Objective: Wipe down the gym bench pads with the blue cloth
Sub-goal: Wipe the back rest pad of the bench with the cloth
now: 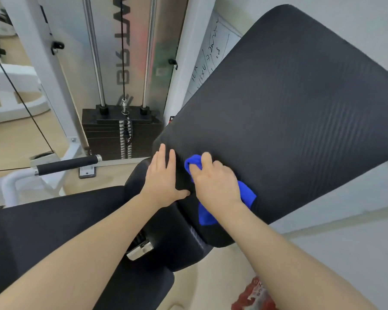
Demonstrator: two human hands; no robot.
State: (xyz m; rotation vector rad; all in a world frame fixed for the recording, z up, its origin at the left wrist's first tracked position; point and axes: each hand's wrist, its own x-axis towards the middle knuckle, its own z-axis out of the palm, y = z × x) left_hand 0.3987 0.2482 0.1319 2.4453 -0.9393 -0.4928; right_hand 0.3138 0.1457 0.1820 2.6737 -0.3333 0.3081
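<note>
The blue cloth (246, 192) lies bunched against the lower end of the back pad (289, 108), under the right hand (217, 182), whose fingers curl closed over it; the left hand (161, 175) rests flat beside it, fingers straight and slightly apart; the cloth looks soft and light (likely to ball up), so a broad flat palm should spread it better than a pinch.

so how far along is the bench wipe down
Nothing looks clearly finished: no wet streaks show on the back pad. In hand: the right hand presses the blue cloth against that pad's lower end, while the left hand lies flat beside it. Left, judging by this: most of the back pad above, plus the seat pad.
</note>
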